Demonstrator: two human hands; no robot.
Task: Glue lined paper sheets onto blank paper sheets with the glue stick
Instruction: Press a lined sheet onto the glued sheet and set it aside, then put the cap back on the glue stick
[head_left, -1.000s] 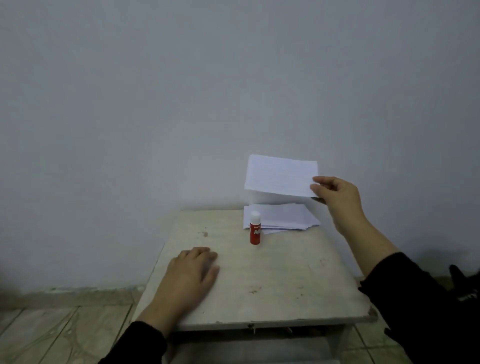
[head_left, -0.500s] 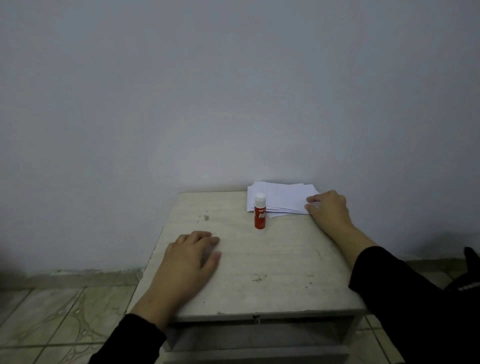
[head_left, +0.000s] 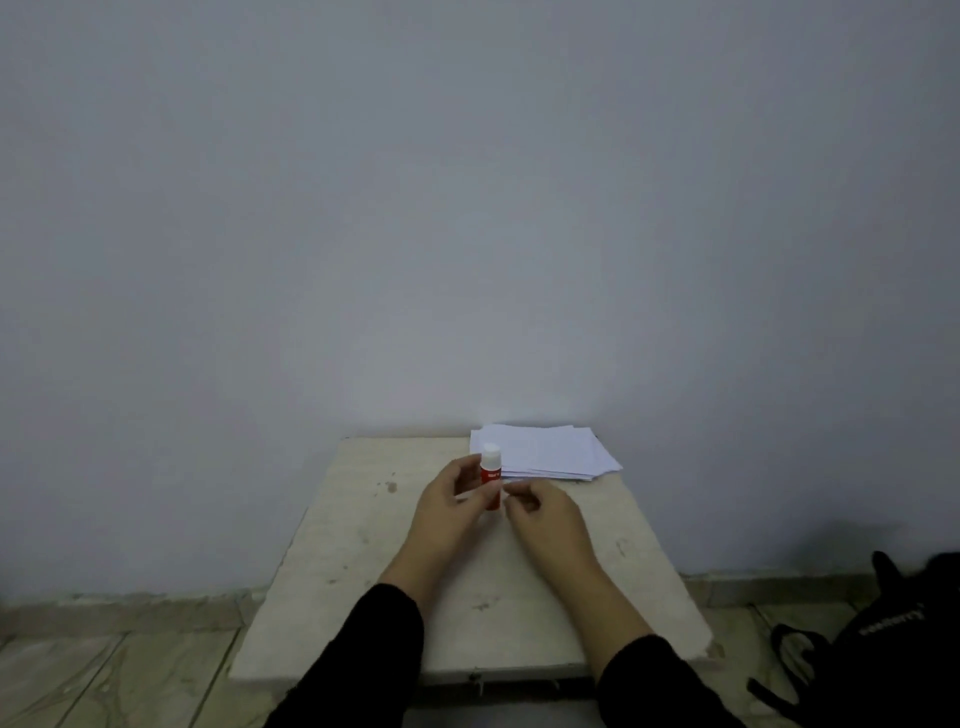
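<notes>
A red glue stick (head_left: 490, 470) with a white cap stands upright near the middle of the small worn table (head_left: 358, 551). My left hand (head_left: 445, 514) grips it, thumb across the red body and fingers behind it. My right hand (head_left: 545, 519) rests just right of the stick with loosely curled fingers. Its fingertips are close to the stick's lower part, and I cannot tell whether they touch it. A stack of white paper sheets (head_left: 550, 452) lies flat at the table's back right corner, behind both hands.
The table stands against a plain grey wall (head_left: 467, 234). A black bag (head_left: 893, 639) with straps sits on the tiled floor (head_left: 104, 670) at the right.
My right hand laid the lifted sheet back on the stack, then came to the middle. My left hand left the table's front left and took hold of the glue stick.
</notes>
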